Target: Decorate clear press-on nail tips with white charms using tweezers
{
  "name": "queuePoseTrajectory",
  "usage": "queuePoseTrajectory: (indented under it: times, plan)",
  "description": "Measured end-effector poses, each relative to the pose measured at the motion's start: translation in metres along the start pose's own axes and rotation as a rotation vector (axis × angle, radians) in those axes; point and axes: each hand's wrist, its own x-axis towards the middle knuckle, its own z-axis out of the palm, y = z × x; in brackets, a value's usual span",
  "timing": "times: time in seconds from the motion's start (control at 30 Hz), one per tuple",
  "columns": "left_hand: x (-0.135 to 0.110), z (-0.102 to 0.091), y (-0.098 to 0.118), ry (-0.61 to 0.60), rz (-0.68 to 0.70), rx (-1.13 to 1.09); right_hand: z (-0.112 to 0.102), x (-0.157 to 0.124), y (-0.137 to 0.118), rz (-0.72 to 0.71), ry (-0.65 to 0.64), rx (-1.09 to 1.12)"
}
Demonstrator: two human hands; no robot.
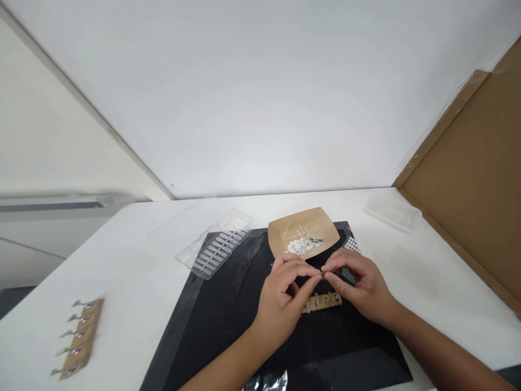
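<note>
My left hand point(283, 293) and my right hand point(362, 282) meet above a black mat point(228, 336). Thumb and forefinger of each are pinched, their tips almost touching. Whatever sits between the fingertips is too small to make out. Just below them lies a brown strip point(335, 299) with several small clear and metal pieces standing on it; my left hand covers its left end. Behind the hands rests a brown cardboard tray point(277, 231) holding white scraps point(301, 246) and thin sticks. A sheet of white dots point(350, 245) lies partly behind my right hand.
A clear plastic tray of nail tips point(220, 252) overlaps the mat's back left corner. At the left stands a strip with metal clips point(81, 339). A translucent container point(393, 213) is at the back right, near a cardboard wall point(468, 179). Shiny plastic point(272, 380) lies in front.
</note>
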Motion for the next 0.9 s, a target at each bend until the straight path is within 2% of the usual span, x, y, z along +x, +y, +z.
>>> queuePoseTrajectory:
  times: [0.33,0.43,0.5,0.6,0.67,0.8,0.9]
  plan:
    - [-0.002,0.002,-0.002,-0.008,-0.011,-0.049,0.001,-0.001,0.003,0.013,-0.042,-0.022]
    - [0.001,0.0,-0.003,-0.002,0.031,-0.007,0.002,-0.002,0.003,-0.021,-0.035,-0.056]
    - [0.005,-0.004,-0.001,-0.02,0.11,0.053,0.003,-0.002,0.001,-0.052,-0.021,-0.077]
    - [0.013,-0.012,0.009,-0.105,0.288,0.125,0.005,-0.004,-0.004,-0.108,0.015,-0.091]
    - [0.017,-0.019,0.02,-0.135,0.332,0.182,0.006,-0.005,-0.008,-0.144,0.041,-0.094]
    - [0.021,-0.037,0.04,-0.191,0.301,0.376,0.006,-0.002,-0.018,-0.197,0.05,-0.188]
    - [0.02,-0.055,0.044,-0.387,0.2,0.529,0.006,0.005,-0.027,-0.289,-0.007,-0.346]
